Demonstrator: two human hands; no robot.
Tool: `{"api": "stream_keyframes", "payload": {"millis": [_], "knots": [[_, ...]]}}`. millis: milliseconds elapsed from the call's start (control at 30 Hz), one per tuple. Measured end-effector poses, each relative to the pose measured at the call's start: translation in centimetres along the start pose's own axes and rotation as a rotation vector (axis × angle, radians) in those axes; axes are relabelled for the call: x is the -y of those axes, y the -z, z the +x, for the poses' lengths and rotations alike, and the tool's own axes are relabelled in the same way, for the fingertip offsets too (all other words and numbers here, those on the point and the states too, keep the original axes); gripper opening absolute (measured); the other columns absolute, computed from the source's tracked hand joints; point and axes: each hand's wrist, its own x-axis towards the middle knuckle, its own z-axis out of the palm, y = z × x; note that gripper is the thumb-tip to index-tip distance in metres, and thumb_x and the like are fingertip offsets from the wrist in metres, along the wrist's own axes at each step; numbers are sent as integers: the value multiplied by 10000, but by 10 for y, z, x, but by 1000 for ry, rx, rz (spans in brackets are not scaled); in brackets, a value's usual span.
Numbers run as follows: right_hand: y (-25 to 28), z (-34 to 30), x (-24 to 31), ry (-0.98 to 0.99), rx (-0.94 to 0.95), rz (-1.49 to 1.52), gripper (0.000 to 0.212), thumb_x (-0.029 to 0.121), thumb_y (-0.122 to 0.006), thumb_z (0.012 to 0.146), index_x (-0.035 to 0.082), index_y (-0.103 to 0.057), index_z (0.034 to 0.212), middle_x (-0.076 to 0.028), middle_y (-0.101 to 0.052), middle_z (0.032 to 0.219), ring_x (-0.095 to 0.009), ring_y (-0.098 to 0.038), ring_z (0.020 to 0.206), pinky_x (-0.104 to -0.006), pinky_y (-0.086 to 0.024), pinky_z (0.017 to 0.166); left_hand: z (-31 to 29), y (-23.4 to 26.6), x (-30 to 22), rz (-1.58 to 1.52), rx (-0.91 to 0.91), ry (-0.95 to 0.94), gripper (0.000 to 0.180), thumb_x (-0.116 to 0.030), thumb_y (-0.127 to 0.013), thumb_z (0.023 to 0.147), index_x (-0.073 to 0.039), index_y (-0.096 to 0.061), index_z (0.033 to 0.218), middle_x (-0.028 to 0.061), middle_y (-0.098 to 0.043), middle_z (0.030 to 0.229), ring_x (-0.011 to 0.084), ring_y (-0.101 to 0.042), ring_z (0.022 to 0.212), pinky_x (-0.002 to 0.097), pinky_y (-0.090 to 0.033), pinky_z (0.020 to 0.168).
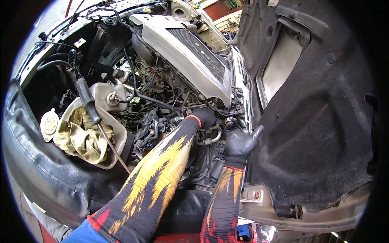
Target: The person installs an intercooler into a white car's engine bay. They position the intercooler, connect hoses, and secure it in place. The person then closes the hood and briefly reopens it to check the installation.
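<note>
Both my hands wear black gloves and reach into a car's engine bay. My left hand [203, 116] is down among the hoses and wiring at the rear of the engine; its fingers are hidden. Just right of it, a bent metal pipe [211, 138] curves between the two hands. My right hand [240, 141] is by the black fittings along the bay's edge, beside the raised hood. Its thumb stands out from the fingers, whose tips are partly hidden among the fittings. Nothing shows in its grasp.
At left, a whitish plastic tub [118, 133] holds a stained cloth [87, 139]. A black-handled tool with a long shaft [86, 96] leans across it. A black fender cover [44, 162] drapes the near side. A silver intercooler [190, 56] lies beyond, and the hood [316, 133] rises at right.
</note>
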Motion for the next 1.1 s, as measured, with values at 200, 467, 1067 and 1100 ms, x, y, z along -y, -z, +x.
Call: {"api": "stream_keyframes", "payload": {"millis": [200,467,1067,1100], "knots": [[3,3,0,6,-32,-39,915,749,-609,839,-103,-587,1170,-227,-681,1017,-289,-646,840,-337,-519,662,1,-2,2,-16,-9,35,348,-251,-627,752,-44,-763,996,221,-719,1054,395,-689,984,466,-538,867],[8,5,0,5,1,-69,911,756,-577,858,-106,-580,1153,-213,-659,1013,-306,-631,910,-415,-536,832,9,-6,4,97,37,-110,347,-182,-539,841,-4,-744,1057,232,-697,1156,365,-686,1042,444,-528,915],[27,16,-2,125,22,-279,537,478,-485,1009,-13,-639,1160,-182,-696,1055,-292,-684,925,-418,-555,835,-1,0,-3,-575,-204,-191,377,-276,-516,985,-76,-624,1286,150,-675,1265,239,-638,1066,379,-480,974],[26,17,-4,139,24,-276,464,433,-499,1018,22,-618,1196,-167,-672,1073,-286,-676,918,-415,-559,798,-1,1,-3,-612,-170,-194,375,-268,-516,985,-75,-623,1288,149,-675,1265,235,-636,1072,376,-478,976]]}}
